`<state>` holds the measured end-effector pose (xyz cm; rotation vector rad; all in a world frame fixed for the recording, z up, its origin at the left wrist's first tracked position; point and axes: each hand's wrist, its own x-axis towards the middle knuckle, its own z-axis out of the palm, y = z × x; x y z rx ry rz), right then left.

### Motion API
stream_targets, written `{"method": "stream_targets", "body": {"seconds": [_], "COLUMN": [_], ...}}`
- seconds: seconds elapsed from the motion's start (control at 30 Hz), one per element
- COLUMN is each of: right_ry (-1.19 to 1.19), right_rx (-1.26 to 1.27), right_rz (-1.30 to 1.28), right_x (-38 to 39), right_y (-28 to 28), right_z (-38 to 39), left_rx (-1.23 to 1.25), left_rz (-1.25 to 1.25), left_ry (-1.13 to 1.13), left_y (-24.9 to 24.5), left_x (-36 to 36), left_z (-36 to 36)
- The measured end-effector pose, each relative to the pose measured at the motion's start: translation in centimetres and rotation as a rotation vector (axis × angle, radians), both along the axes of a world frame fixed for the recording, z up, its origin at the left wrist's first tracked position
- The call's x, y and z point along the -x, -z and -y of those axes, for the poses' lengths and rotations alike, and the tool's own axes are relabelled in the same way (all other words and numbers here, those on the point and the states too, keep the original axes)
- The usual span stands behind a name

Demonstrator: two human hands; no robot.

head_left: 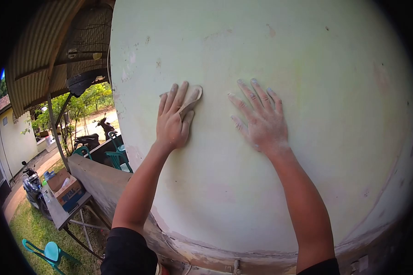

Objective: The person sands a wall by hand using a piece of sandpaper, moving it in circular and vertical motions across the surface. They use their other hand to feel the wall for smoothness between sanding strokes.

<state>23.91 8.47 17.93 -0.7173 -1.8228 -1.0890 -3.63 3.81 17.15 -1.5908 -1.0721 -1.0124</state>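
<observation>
A pale green plastered wall (307,55) fills most of the head view, with worn patches and flaked spots. My left hand (172,121) presses a small beige piece of sandpaper (192,96) flat against the wall, fingers spread over it. My right hand (259,117) lies flat on the wall just to the right, fingers apart, dusted white and holding nothing. Both arms reach up from the bottom of the view in short black sleeves.
The wall's corner edge (117,114) runs down the left. Beyond it are a corrugated roof (46,50), parked motorbikes (30,183), a cardboard box (66,188) on a bench, teal plastic chairs (50,252) and grass. A rough ledge (202,256) runs along the wall's base.
</observation>
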Motion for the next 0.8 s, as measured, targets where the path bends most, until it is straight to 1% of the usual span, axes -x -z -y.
{"method": "stream_targets", "body": {"seconds": [0.03, 0.07, 0.1, 0.13, 0.17, 0.2, 0.23, 0.27, 0.37, 0.4, 0.43, 0.47, 0.5, 0.57, 0.63, 0.67, 0.73, 0.77, 0.8], "right_ry": [0.008, 0.012, 0.014, 0.019, -0.03, -0.077, -0.071, -0.085, -0.114, -0.132, -0.133, -0.154, -0.171, -0.175, -0.18, -0.167, -0.144, -0.163, -0.182], "right_rx": [-0.003, 0.002, 0.01, 0.011, 0.011, 0.012, 0.016, 0.048, 0.12, 0.143, 0.143, 0.183, 0.216, 0.233, 0.265, 0.32, 0.375, 0.441, 0.503], "right_rz": [-0.008, 0.002, 0.013, 0.012, -0.007, -0.026, -0.03, -0.029, -0.021, -0.013, -0.013, 0.012, 0.033, 0.076, 0.123, 0.14, 0.156, 0.11, 0.064], "right_x": [0.0, 0.0, 0.0, -0.1, 0.0, -0.1, -0.2, -0.5, -0.6, -0.6, -0.7, -0.9, -1.3, -2.1, -3.0, -3.3, -4.1, -4.4, -4.8], "right_y": [0.0, -0.2, -0.1, -0.1, -0.1, -0.1, -0.2, -0.4, -0.7, -0.7, -0.6, -0.7, -1.1, -1.2, -0.7, -0.4, 0.6, 1.4, 1.9], "right_z": [0.0, 0.0, 0.0, 0.0, 0.0, 0.1, 0.3, 0.5, 1.0, 1.2, 1.6, 2.0, 2.3, 2.7, 3.4, 3.9, 4.9, 5.5, 5.9], "left_rx": [-0.106, -0.149, -0.15, -0.227, -0.303, -0.287, -0.223, -0.144, 0.146, 0.187, 0.186, 0.252, 0.312, 0.278, 0.013, 0.018, -0.192, -0.189, -0.095], "left_rz": [0.062, 0.192, 0.189, 0.3, 0.411, 0.415, 0.329, 0.227, 0.024, -0.046, -0.046, -0.116, -0.19, -0.172, 0.146, 0.145, 0.548, 0.553, 0.494], "left_ry": [-0.061, -0.046, -0.038, -0.057, -0.077, -0.067, -0.077, -0.034, -0.023, -0.024, -0.024, -0.036, -0.045, 0.007, -0.078, -0.072, -0.086, -0.077, -0.08], "left_y": [-2.5, -5.0, -6.3, -7.1, -7.2, -6.9, -6.0, -4.3, 3.3, 5.6, 6.6, 7.3, 7.3, 6.3, 4.5, 4.0, 3.5, 4.3, 5.3], "left_x": [1.3, 2.1, 1.8, 1.2, 0.6, -0.7, -2.2, -4.0, -6.3, -5.6, -4.4, -2.9, -1.6, 0.0, 0.6, 0.2, -2.4, -4.2, -6.6], "left_z": [-0.6, -1.2, -2.2, -3.1, -3.7, -3.7, -3.0, -2.2, 0.3, 0.6, 0.8, 1.2, 1.2, 0.7, -0.4, -1.2, -2.7, -2.8, -2.2]}}
